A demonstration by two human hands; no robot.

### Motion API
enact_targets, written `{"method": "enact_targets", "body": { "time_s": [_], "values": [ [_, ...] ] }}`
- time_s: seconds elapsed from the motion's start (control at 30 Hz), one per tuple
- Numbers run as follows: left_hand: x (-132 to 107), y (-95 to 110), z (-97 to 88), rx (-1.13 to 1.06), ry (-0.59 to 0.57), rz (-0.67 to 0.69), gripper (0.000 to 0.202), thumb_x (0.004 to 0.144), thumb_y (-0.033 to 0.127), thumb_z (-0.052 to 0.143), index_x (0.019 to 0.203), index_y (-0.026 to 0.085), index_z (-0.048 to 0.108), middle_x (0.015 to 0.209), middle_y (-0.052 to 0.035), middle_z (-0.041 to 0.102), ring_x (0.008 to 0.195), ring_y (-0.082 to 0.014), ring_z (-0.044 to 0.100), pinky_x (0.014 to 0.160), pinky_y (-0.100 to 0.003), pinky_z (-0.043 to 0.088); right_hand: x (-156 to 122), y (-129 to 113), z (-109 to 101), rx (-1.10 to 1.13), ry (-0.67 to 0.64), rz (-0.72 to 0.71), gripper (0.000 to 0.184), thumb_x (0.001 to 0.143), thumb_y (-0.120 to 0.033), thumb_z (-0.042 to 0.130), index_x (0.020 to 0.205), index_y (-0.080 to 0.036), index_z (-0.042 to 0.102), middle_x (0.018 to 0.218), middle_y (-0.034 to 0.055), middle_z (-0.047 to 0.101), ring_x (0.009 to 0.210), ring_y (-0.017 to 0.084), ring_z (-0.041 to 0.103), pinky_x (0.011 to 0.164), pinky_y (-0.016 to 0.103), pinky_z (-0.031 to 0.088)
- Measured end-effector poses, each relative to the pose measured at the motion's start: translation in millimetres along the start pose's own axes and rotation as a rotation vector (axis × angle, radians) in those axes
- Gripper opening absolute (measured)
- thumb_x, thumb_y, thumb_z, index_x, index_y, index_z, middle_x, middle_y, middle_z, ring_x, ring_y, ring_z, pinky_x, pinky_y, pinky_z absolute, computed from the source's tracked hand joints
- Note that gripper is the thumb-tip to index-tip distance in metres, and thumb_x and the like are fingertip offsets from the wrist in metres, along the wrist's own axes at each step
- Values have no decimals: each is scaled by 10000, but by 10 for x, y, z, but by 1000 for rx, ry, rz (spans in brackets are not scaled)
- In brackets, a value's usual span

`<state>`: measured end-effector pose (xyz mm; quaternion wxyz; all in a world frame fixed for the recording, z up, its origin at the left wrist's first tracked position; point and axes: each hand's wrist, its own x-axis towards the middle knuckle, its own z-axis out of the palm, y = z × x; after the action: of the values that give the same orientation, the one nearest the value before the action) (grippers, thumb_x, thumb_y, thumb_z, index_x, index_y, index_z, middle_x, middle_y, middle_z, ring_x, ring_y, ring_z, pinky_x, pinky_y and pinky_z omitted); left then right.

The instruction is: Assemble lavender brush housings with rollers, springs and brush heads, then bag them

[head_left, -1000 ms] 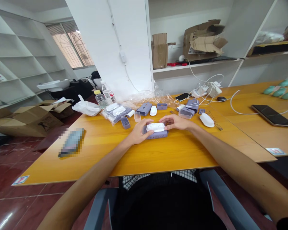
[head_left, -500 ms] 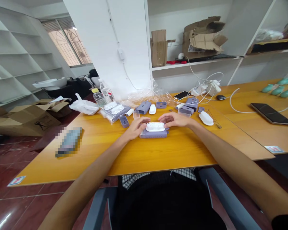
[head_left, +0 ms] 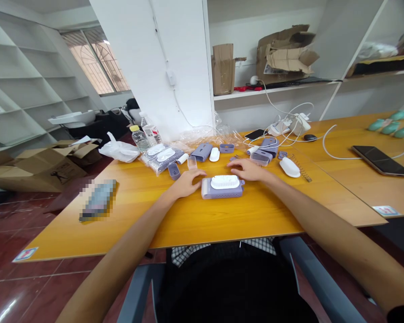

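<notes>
A purple box-shaped brush body with a white bristle pad set on top lies on the yellow table in front of me. My left hand rests on the table just left of it, fingers loosely stretched and holding nothing. My right hand lies flat behind and to the right of the brush, fingers extended, also holding nothing. Neither hand grips the brush.
Behind lie several purple and white parts, a bag of white pads, water bottles, a white oval piece, a spring, chargers with cables and phones. A blurred-out object lies left.
Both hands have let go of the brush and drawn apart. It now lies free on the table, slightly nearer to me and to the right.
</notes>
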<state>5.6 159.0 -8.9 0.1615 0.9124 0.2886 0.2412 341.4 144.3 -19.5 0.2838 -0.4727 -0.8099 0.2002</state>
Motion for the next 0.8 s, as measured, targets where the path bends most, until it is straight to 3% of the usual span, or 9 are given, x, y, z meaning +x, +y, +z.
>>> {"method": "enact_targets", "body": {
  "time_s": [0.13,0.37,0.53,0.8],
  "values": [
    [-17,9,49,47,-49,11,413,1012,451,620,1325,196,709,1436,-166,715,1373,-359,661,1220,-596,470,12,-3,56,-104,-53,-63,454,979,-293,627,1399,-161,739,1518,172,676,1481,383,573,1280,573,388],
    [-8,-67,141,162,-85,-35,578,1081,544,483,1487,153,613,1635,-208,540,1560,-355,483,1302,-597,347,-78,-15,179,-256,-95,-106,591,1080,-382,455,1584,-91,558,1688,219,478,1624,384,365,1338,585,276],
    [-20,-70,154,205,-125,-47,625,1098,573,437,1535,150,578,1684,-203,472,1607,-342,411,1320,-580,312,-90,18,205,-321,-124,-109,608,1103,-414,399,1660,-180,462,1729,168,431,1642,371,327,1323,631,292],
    [-27,-110,166,229,-189,-74,685,1116,622,379,1620,172,493,1745,-183,367,1655,-336,306,1347,-568,245,-79,22,198,-369,-164,-97,654,1115,-456,354,1677,-128,421,1756,204,355,1656,386,279,1328,630,269]
  ]
}}
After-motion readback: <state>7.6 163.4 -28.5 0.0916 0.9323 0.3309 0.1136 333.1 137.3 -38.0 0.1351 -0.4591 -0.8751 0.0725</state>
